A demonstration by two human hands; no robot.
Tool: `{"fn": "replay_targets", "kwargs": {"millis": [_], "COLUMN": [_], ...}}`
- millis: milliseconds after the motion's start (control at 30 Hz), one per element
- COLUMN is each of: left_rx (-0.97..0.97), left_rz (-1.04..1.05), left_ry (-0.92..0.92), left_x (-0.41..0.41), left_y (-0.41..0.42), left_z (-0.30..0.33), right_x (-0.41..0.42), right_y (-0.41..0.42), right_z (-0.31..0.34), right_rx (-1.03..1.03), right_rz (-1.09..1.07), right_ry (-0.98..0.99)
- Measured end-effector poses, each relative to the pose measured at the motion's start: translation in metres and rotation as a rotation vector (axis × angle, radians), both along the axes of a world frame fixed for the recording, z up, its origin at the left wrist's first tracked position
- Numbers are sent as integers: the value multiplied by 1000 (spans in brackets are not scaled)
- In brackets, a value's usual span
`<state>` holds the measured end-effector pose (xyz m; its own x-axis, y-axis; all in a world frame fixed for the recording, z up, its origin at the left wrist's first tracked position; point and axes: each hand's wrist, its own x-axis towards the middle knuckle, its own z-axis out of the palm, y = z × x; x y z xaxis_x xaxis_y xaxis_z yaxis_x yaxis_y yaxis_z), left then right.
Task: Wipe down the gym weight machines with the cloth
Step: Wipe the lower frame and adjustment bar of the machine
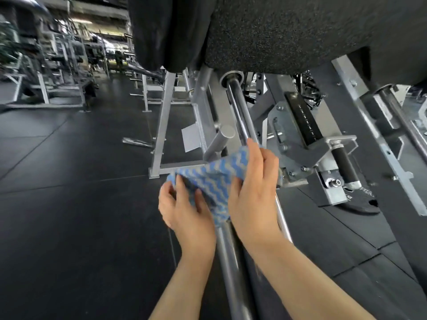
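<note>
Head view. The step in hand is judged to be wiping the long steel guide rods of a plate-loaded weight machine (pixel 298 125). The cloth (pixel 212 181), blue with a grey zigzag pattern, is draped over the polished rod (pixel 240 114) and bunched between both hands. The right hand (pixel 254 192) lies over the cloth with fingers curled round rod and cloth together, gripping both. The left hand (pixel 182 209) pinches the loose lower-left part of the cloth between thumb and fingers, beside the darker grey tube (pixel 228 262) that runs parallel to the rod toward the camera.

Next move, as a judgement: the cloth needs to be slid along the rod, up toward the collar (pixel 232 77) or down toward the near end, with the right hand keeping it wrapped and the left hand holding the slack clear.

Surroundings: a large speckled black pad (pixel 288 31) overhangs the work from above. Just right of the hands sits a bolted bracket with a black-grip handle (pixel 344 165). A short grey peg (pixel 219 139) projects just beyond the cloth and could snag it on an upward stroke. The bracket limits room on the right. Black rubber floor (pixel 69 192) lies below; further machines (pixel 46 65) stand well apart at upper left, blurred.
</note>
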<state>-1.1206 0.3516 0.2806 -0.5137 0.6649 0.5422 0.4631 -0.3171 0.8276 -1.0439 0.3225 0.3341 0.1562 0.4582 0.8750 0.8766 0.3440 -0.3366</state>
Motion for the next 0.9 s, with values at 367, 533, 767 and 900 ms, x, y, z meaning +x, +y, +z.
{"fn": "replay_targets", "kwargs": {"millis": [367, 533, 767, 900], "left_rx": [-317, -367, -215, -17], "left_rz": [-794, -679, -500, -414], "left_ry": [-13, 131, 97, 85], "left_x": [18, 16, 2, -15], "left_y": [81, 104, 79, 72], "left_z": [77, 75, 52, 77], "right_x": [15, 19, 12, 6], "right_y": [83, 97, 94, 91], "right_z": [62, 88, 93, 115], "right_rx": [-559, -843, -797, -509], "right_rz": [181, 152, 52, 35], "right_ry": [-19, -141, -281, -430]}}
